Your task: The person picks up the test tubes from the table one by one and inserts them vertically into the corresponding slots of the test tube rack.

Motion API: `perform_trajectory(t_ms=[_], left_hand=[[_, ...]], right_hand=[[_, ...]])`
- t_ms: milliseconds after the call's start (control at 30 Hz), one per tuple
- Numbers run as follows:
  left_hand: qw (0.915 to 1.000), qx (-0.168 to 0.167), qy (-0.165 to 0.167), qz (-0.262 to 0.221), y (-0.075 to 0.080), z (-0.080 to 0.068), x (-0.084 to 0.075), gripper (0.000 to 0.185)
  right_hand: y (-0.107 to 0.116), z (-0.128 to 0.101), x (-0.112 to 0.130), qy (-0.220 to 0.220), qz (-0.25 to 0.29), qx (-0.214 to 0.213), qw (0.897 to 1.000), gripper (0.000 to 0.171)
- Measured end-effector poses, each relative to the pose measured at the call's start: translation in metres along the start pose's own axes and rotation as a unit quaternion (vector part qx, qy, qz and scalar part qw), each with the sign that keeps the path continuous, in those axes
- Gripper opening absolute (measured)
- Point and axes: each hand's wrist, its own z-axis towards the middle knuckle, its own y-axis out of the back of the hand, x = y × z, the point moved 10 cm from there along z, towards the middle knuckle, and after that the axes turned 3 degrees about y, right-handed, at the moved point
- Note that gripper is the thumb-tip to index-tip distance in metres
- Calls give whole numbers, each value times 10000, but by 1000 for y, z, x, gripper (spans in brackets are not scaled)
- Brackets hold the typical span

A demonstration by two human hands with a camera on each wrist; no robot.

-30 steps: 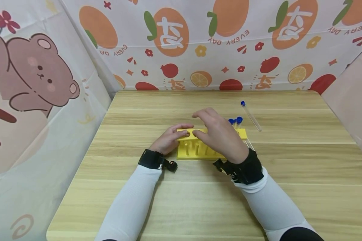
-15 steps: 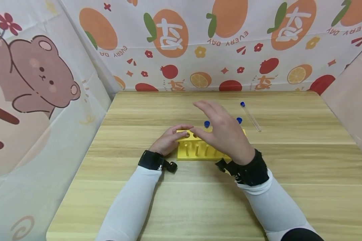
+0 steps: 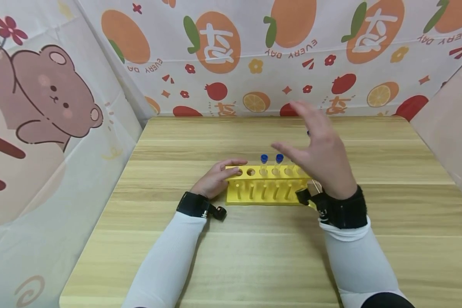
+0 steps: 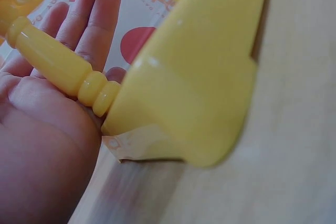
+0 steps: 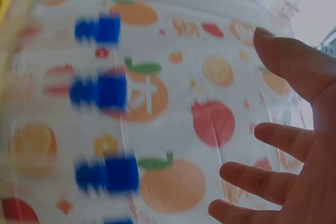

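One yellow rack [image 3: 267, 188] sits on one wooden table [image 3: 254, 256]. Two blue-capped tubes [image 3: 264, 164] [image 3: 279, 164] stand visible in it, with two open holes [image 3: 238, 172] [image 3: 251, 172] at 9 o'clock of them. Two hands [image 3: 215, 179] [image 3: 323, 154] appear.

head: high, looks forward-down over table [image 3: 254, 256] | left wrist: pressed close at yellow rack [image 4: 199, 77] end | right wrist: blurred, faces backdrop | shared: rack

Left hand [image 3: 215, 179] gripping yellow rack [image 3: 267, 188], 2 blue-capped tubes [image 3: 271, 164], right hand [image 3: 323, 154] raised
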Motion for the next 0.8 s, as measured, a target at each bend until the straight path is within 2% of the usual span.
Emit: perform_trajectory(t_ms=[200,333,433,600,800], left_hand=[[10000,2,-37,42,-1,0,-1,43],[10000,4,-54,34,0,0,0,43],[10000,12,-38,50,0,0,1,43],[9999,41,-93,41,0,0,-1,42],[10000,12,-57,43,0,0,0,42]], right_hand=[[25,-3,-43,-999,-105,-212,9947,83],[34,-9,-78,-1864,-97,-179,9823,85],[36,-14,-103,-2326,-90,-121,9725,86],[30,-20,-139,-2788,-77,113,9603,87],[2,-33,-180,-3356,74,954,9371,95]])
